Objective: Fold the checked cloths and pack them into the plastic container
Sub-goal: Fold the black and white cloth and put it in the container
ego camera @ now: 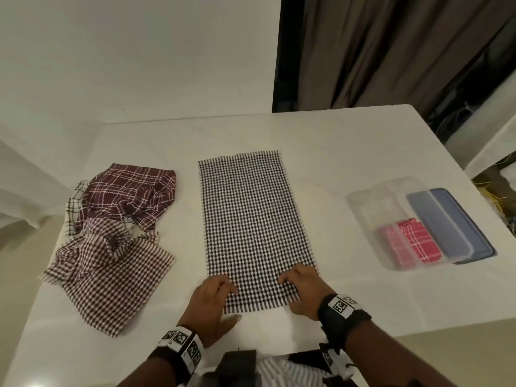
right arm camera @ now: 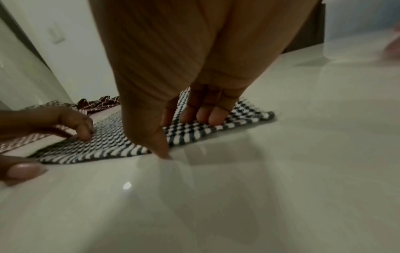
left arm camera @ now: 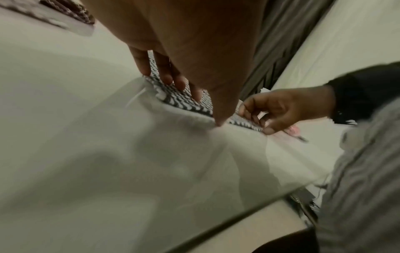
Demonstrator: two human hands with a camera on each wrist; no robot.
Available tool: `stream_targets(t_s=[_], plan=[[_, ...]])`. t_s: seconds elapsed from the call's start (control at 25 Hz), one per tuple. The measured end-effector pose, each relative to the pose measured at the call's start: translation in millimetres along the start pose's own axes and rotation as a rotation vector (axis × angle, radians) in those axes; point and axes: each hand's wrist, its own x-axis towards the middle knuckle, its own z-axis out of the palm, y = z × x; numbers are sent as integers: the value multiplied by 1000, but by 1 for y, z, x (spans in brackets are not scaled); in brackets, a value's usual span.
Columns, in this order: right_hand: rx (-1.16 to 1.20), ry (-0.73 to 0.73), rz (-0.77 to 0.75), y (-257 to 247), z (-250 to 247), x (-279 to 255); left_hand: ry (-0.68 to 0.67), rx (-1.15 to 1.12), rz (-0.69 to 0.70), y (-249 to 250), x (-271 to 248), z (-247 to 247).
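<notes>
A black-and-white checked cloth (ego camera: 251,219) lies flat and lengthwise in the middle of the white table (ego camera: 349,152). Both hands are at its near edge. My left hand (ego camera: 227,300) has its fingertips (left arm camera: 168,78) down on the near left corner, and its thumb touches the bare table just in front. My right hand (ego camera: 293,294) presses its fingers (right arm camera: 203,116) on the near right corner, thumb tip at the fringe. The cloth (right arm camera: 103,142) is not lifted. A clear plastic container (ego camera: 371,202) at the right holds folded pink checked cloths (ego camera: 413,241).
A crumpled heap on the left holds a maroon plaid cloth (ego camera: 131,191) and a brown-and-white checked cloth (ego camera: 111,275). A blue lid (ego camera: 446,219) lies against the container's far side. The table's near edge runs just behind my wrists. Dark curtains hang beyond the far right corner.
</notes>
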Motion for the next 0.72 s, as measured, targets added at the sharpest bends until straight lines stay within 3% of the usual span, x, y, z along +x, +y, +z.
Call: stream_targets(t_s=[0.08,0.24,0.36,0.48,0.6,0.72], plan=[[-74,6,12,-8,3,0,34,7,8,-7,-7,2],[-278,172,7,-24,9,3,114,26,-28,-19,-3,-1],[-309,305,123,-13,0,2,163,-32,-50,-22,4,-14],[-88,363,233,3,-22,0,273,-291,-115,-31,8,-37],[275,474,172,0,-52,-14,413,-437,-197,-33,9,-71],[556,584,48,-17,-78,-37,438,-461,-228,-24,10,-109]])
